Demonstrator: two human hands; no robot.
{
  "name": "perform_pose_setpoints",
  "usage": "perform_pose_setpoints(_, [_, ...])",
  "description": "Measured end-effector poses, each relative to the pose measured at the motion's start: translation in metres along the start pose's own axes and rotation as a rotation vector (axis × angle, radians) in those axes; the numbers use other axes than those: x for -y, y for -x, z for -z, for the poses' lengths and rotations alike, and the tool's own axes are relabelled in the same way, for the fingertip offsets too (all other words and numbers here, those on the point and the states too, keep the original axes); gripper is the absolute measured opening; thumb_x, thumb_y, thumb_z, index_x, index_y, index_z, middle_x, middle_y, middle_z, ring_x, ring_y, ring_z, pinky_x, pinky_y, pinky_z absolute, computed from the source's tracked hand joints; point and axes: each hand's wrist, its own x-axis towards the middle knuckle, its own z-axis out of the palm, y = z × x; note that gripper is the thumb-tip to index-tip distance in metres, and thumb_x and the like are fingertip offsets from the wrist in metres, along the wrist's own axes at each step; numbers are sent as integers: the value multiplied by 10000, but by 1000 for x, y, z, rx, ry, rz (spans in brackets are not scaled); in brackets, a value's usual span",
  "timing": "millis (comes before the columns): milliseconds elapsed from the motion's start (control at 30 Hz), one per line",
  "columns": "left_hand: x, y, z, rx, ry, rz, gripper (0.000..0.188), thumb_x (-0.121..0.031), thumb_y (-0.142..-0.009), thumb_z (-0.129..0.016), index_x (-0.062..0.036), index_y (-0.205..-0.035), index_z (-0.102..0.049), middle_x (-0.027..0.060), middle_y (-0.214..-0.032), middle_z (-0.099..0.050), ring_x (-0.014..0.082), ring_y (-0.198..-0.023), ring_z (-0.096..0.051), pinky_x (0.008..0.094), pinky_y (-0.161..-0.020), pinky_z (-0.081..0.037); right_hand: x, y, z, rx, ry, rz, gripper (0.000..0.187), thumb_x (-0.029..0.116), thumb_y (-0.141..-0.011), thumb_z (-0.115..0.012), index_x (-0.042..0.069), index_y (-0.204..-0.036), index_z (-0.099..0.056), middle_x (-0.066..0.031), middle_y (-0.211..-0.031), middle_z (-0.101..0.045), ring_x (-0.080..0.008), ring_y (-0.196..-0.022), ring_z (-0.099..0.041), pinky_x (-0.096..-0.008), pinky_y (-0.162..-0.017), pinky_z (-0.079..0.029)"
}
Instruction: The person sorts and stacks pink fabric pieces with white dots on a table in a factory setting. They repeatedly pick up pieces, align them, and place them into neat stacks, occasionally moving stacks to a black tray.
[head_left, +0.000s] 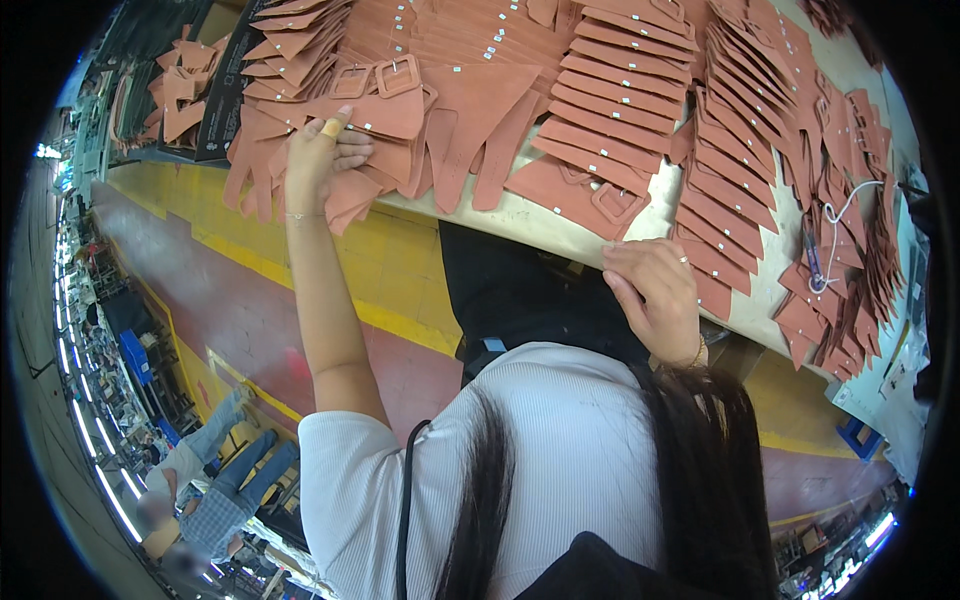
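While left hand grips a strap, right hand rests on table.

Two hands of the wearer are visible, the left hand and the right hand. One workbench carries terracotta leather strap pieces, too many and too overlapped to count exactly; they lie in several fanned rows, well over fifty in all. Three square covered buckles can be made out, two near the left hand and one at the table edge. One white cord and one pen-like tool lie at the right. Two seated people appear on the floor below, at lower left.
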Motion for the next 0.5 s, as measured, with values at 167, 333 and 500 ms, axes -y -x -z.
perform_pose_setpoints(167, [-3, 4, 17, -16, -162, -5, 353, -355, -888, -654, -9, -916, -593, 37, -624, -604, 118, -516, -600, 204, -474, -469, -2, 0, 6, -4, 10, -9, 111, 53, -753, -713, 36, -838, -644, -58, -886, -681, -229, -859, -636, -346, -774, -451])
perform_pose_setpoints(333, [-13, 27, 17, -53, -284, -120, 368, -393, -880, -655, -32, -825, -605, 0, -521, -526, 82, -400, -477, 198, -397, -354, -21, 15, 36, -81, 167, -143, 69, 45, -781, -682, 30, -837, -644, -73, -870, -673, -252, -855, -635, -363, -773, -454])
perform_pose_setpoints(500, [-23, 74, -18, 257, -133, -143, 300, -333, -909, -621, -45, -830, -596, 1, -544, -522, 75, -426, -477, 194, -415, -365, -35, 31, 58, -195, 287, -271, 59, 42, -803, -665, 33, -860, -657, -84, -885, -673, -258, -866, -631, -358, -778, -458])
